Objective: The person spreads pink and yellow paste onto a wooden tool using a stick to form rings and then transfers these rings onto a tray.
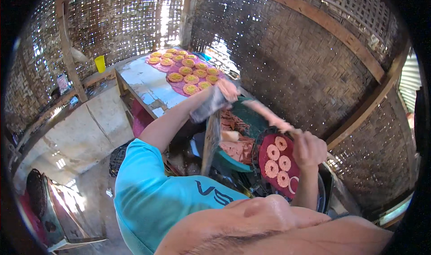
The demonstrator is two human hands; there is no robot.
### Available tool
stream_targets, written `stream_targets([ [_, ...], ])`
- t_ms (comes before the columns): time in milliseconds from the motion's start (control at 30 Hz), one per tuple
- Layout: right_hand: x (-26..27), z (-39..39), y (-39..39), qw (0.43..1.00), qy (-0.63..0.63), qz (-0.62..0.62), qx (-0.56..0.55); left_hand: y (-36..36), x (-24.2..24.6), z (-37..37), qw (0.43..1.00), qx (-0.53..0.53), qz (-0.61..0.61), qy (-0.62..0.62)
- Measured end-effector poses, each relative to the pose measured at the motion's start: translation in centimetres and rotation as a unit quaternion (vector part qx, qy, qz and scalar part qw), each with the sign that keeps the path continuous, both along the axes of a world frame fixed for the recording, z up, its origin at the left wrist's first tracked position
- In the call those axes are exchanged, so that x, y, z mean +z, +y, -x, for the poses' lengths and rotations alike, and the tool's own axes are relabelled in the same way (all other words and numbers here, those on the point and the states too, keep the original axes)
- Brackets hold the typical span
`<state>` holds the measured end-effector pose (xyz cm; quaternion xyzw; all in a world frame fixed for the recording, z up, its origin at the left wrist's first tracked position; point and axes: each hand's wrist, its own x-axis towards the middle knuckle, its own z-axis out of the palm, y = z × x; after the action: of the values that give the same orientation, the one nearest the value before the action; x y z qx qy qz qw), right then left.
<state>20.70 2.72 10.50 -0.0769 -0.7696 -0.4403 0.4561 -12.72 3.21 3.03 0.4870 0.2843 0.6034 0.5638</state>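
My left hand (pixel 228 90), blurred, reaches over the near right corner of the table; a greyish, see-through thing (pixel 208 107) lies across its wrist, and what the fingers hold is unclear. My right hand (pixel 309 149) is closed at the lower end of a blurred pinkish strand (pixel 266 113), likely dough, slanting down from near my left hand. Below it, several ring-shaped pieces of dough (pixel 284 163) and a pale ring (pixel 293 185) lie on a round red sheet (pixel 269 143). A green basin (pixel 235 165) between the hands holds pinkish-brown dough (pixel 237 150) and a pale block.
Several round, yellow-centred pieces (pixel 191 79) lie on pink sheets on the worn table (pixel 141 74). A wooden post (pixel 211 142) stands beside the basin. A yellow cup (pixel 100 64) is on the wall ledge. Woven walls (pixel 279 53) surround the corner.
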Motion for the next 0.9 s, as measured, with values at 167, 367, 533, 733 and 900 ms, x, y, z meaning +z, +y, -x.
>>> stream_targets([
  [167,-4.7,5.6,2.1,0.543,0.288,0.699,0.366,-0.4,1.4,-5.2,0.992,-0.007,-0.103,0.072],
  [367,-8.5,6.1,0.7,0.611,0.194,0.700,0.313,1.5,-0.8,-3.8,0.997,0.011,0.007,-0.079],
  [533,-10.2,1.3,1.5,0.634,0.217,0.706,0.230,7.8,-3.7,0.4,0.886,-0.251,-0.135,-0.366],
  [733,-5.9,6.4,1.7,0.902,0.188,0.380,0.077,1.9,-0.9,-4.4,0.885,0.227,-0.181,0.365],
  [900,-7.5,5.0,0.9,0.930,0.122,0.341,0.063,2.4,-1.3,-3.7,0.997,0.081,0.001,0.020],
])
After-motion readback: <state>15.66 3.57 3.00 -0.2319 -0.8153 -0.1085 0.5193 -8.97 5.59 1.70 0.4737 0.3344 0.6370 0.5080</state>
